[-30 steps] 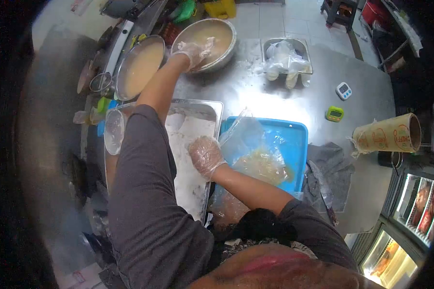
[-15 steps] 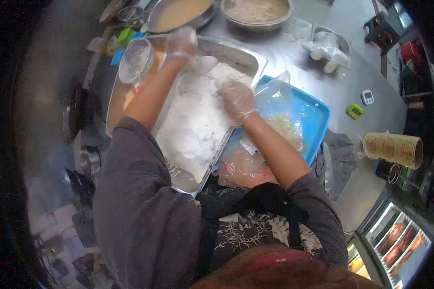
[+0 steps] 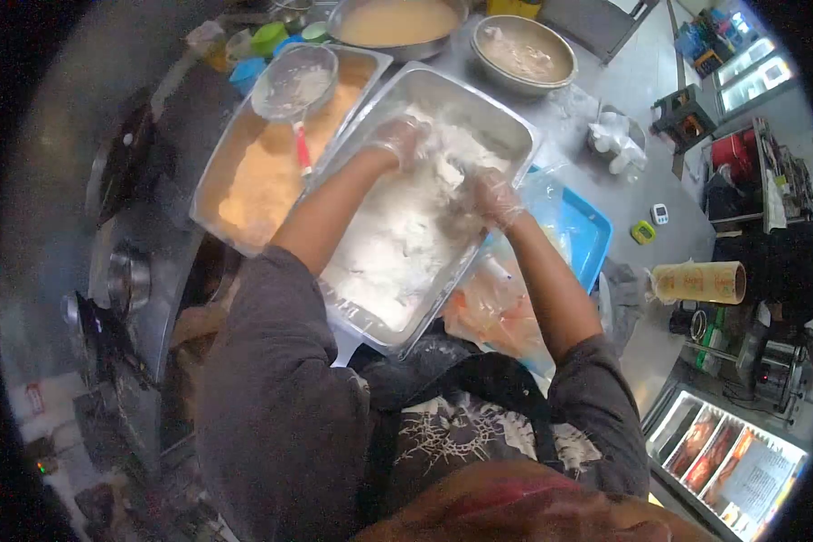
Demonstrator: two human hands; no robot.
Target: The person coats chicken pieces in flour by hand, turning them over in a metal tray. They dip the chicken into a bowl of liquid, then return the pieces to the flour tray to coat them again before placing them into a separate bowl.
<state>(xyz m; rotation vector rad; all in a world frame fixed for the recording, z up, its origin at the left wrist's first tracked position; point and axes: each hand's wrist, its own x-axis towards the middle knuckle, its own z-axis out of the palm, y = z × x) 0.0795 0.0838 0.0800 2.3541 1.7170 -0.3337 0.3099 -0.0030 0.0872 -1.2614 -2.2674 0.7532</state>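
Both my hands wear clear plastic gloves and are down in a steel tray (image 3: 518,126) full of white flour (image 3: 393,244). My left hand (image 3: 397,141) is curled into the flour at the tray's far end. My right hand (image 3: 497,195) is close beside it on the right. Between them lies a lumpy flour-coated piece (image 3: 444,163), and both hands press on it. Flour hides the fingertips.
Left of the flour tray is a tray of orange crumbs (image 3: 257,185) with a red-handled strainer (image 3: 294,83) on it. Two steel bowls of batter (image 3: 397,22) (image 3: 524,51) stand beyond. A blue tray (image 3: 589,237), plastic bags (image 3: 497,312), two timers (image 3: 652,223) and a wrap roll (image 3: 697,282) are to the right.
My left hand came back from the far batter bowl into the flour tray. My right hand moved from the blue tray into the flour beside it. The view swung left.
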